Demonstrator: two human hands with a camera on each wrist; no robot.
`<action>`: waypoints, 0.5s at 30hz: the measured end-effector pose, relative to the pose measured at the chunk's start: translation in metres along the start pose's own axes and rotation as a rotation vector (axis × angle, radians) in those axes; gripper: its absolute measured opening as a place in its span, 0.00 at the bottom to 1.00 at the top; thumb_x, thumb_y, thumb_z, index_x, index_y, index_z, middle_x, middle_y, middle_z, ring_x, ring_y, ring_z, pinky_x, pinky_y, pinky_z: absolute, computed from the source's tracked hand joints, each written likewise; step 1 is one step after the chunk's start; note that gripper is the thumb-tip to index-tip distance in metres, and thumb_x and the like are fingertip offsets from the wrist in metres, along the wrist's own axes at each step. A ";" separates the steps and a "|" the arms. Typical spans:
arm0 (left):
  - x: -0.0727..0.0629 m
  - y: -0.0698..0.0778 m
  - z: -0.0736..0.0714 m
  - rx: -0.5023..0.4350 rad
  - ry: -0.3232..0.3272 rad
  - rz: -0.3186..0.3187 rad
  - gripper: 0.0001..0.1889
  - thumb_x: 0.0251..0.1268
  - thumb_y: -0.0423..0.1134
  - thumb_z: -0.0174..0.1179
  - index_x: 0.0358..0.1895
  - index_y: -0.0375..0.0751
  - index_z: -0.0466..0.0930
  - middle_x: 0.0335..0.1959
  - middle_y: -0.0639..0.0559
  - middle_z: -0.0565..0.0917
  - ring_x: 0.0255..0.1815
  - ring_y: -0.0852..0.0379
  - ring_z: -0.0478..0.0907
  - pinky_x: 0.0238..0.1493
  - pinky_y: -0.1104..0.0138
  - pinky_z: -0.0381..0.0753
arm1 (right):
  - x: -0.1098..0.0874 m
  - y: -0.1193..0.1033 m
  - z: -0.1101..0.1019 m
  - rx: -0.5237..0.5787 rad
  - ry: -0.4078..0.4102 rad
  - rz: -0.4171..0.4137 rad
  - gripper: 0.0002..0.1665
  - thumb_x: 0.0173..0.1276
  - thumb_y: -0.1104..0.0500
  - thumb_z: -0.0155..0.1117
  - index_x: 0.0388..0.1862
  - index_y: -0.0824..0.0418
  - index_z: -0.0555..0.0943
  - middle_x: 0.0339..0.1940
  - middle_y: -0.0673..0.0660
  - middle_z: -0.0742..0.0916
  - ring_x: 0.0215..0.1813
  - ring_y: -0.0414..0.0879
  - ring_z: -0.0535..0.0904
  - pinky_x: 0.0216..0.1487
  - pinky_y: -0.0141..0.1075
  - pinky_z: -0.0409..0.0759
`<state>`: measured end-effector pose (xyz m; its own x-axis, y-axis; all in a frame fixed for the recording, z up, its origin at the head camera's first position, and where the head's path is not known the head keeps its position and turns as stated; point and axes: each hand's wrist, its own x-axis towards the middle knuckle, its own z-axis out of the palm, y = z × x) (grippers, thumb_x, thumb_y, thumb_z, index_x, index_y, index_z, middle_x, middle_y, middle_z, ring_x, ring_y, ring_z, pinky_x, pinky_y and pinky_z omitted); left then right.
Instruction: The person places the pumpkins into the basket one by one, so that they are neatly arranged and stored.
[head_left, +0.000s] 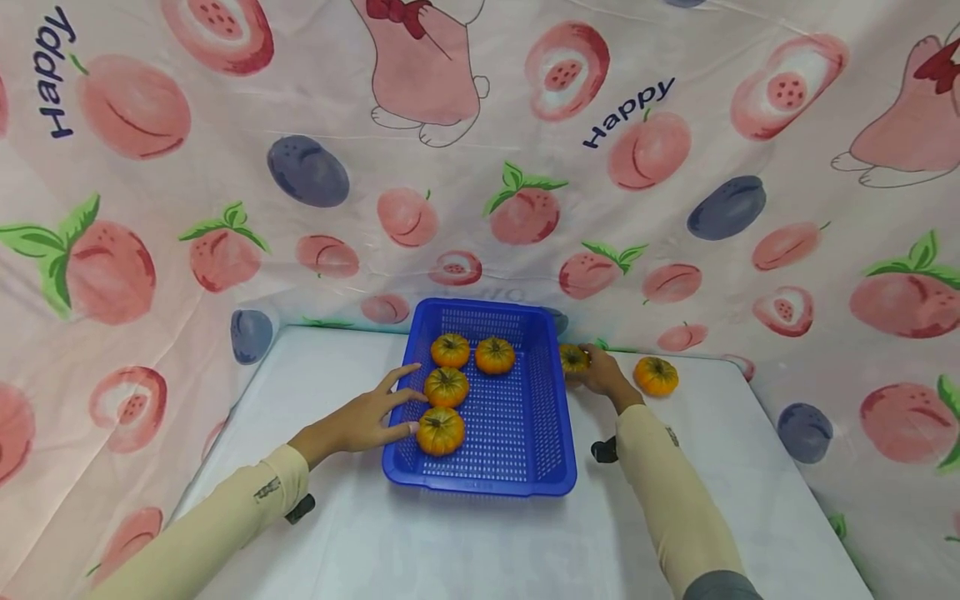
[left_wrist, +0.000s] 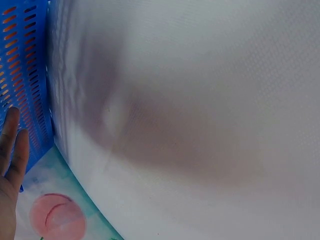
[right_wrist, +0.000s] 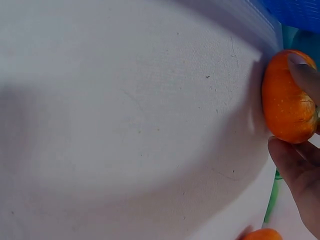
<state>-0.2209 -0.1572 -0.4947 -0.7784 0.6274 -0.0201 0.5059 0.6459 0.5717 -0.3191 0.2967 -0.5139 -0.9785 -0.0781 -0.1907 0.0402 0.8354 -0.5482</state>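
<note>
A blue plastic basket [head_left: 510,433] stands on the white table, with several small orange pumpkins inside, among them a front one [head_left: 440,431] and a back right one [head_left: 495,356]. My left hand [head_left: 367,419] lies over the basket's left rim, fingers spread and its fingertips near the front pumpkins; whether they touch is unclear. In the left wrist view its fingers [left_wrist: 19,155] show beside the slotted wall. Just outside the basket's right wall, my right hand [head_left: 602,372] grips another pumpkin [right_wrist: 287,97] between thumb and fingers.
One more pumpkin [head_left: 656,377] sits on the table [head_left: 517,542] to the right of my right hand. A fruit-printed cloth [head_left: 450,192] hangs behind the table's back edge and along its sides.
</note>
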 end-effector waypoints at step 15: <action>0.000 0.000 0.000 -0.001 -0.001 0.007 0.26 0.71 0.57 0.57 0.68 0.52 0.74 0.83 0.51 0.42 0.70 0.31 0.70 0.63 0.35 0.73 | -0.023 -0.008 -0.023 0.025 -0.034 0.012 0.46 0.67 0.50 0.69 0.76 0.67 0.61 0.71 0.76 0.70 0.70 0.71 0.67 0.71 0.63 0.66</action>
<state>-0.2209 -0.1570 -0.4952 -0.7748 0.6320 -0.0167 0.5106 0.6412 0.5728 -0.3020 0.3041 -0.4865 -0.9706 -0.0866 -0.2247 0.0575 0.8228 -0.5654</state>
